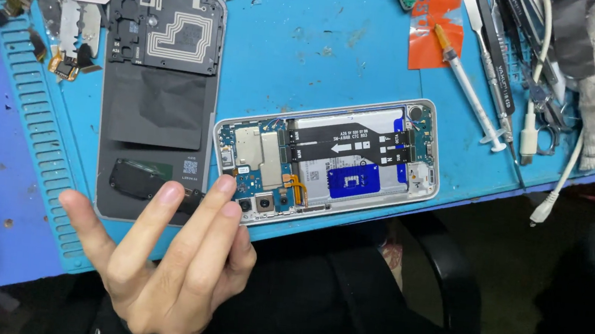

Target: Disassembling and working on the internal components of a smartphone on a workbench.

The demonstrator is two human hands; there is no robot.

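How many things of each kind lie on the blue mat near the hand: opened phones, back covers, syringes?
Opened phone: 1
Back cover: 1
Syringe: 1
Total: 3

The left hand hovers open at the phone's camera end, holding nothing.

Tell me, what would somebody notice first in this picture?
First, the opened phone lying on the blue mat, its circuit boards and battery showing. Just left of it lies its dark back cover. In front, the person's left hand is spread open, its fingertips near the phone's lower left corner.
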